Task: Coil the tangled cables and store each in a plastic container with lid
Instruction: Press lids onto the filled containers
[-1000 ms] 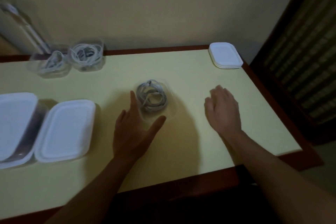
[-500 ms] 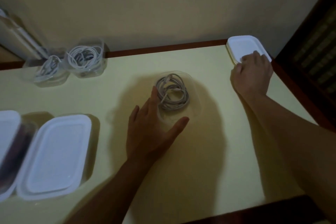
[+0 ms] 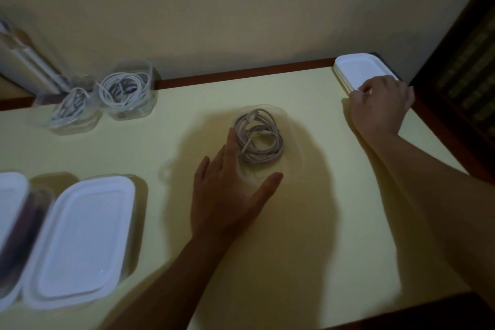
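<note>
The left grip (image 3: 230,187) rests open by the tub (image 3: 293,142). The right grip (image 3: 380,107) curls on the lids (image 3: 356,69). Two might lift together.

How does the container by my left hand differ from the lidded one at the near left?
The middle container is open, showing a coiled grey cable; the near-left container wears a white lid. The left hand rests against the middle container; the near-left container sits untouched. Both are clear plastic.
</note>
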`<state>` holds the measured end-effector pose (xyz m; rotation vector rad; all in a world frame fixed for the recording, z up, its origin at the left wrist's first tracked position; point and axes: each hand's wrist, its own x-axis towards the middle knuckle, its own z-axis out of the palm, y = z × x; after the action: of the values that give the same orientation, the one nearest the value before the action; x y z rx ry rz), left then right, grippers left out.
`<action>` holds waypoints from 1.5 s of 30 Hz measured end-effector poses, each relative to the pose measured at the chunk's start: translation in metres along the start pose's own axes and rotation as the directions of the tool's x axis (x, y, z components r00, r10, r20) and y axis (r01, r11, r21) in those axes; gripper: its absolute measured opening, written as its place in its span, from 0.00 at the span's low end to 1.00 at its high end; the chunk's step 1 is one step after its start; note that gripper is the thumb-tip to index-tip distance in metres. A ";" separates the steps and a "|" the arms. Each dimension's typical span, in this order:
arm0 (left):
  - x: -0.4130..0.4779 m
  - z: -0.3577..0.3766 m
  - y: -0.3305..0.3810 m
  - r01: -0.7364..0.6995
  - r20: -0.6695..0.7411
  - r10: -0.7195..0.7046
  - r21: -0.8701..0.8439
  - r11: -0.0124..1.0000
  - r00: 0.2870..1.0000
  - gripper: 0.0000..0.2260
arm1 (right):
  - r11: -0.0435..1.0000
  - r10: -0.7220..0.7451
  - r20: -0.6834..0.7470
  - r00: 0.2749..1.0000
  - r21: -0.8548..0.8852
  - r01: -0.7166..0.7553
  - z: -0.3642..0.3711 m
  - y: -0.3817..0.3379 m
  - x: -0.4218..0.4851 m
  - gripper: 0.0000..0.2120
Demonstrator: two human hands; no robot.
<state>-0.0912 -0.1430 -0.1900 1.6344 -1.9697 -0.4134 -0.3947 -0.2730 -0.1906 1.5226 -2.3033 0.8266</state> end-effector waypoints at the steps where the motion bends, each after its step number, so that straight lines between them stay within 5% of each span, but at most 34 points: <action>1: 0.000 0.000 0.000 -0.002 0.000 0.002 0.001 1.000 1.000 0.47 | 1.000 0.000 0.000 1.000 0.005 0.000 -0.001 -0.001 0.000 0.16; 14: 0.000 0.000 0.000 0.005 -0.008 -0.006 -0.007 1.000 1.000 0.47 | 0.996 -0.082 -0.008 0.997 0.028 0.082 -0.001 -0.003 -0.002 0.11; 26: 0.000 -0.001 0.000 0.014 0.018 -0.014 -0.001 1.000 1.000 0.51 | 0.947 -0.319 -0.068 0.945 0.020 0.321 -0.011 -0.007 -0.018 0.07; 32: 0.002 -0.001 0.001 0.022 0.021 -0.022 0.018 1.000 1.000 0.53 | 0.869 -0.368 -0.023 0.929 0.346 0.353 -0.047 -0.035 -0.065 0.03; 39: 0.002 -0.001 0.004 0.023 0.009 -0.023 0.016 1.000 1.000 0.54 | 0.680 -0.637 0.139 0.758 0.565 0.467 -0.100 -0.091 -0.096 0.07; 45: 0.002 -0.006 0.009 -0.005 -0.011 0.004 -0.025 1.000 1.000 0.49 | 0.671 -0.691 0.317 0.650 0.615 0.414 -0.113 -0.113 -0.104 0.16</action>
<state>-0.0948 -0.1425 -0.1798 1.6133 -1.9526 -0.4251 -0.2599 -0.1606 -0.1170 2.8418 -1.6975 0.9190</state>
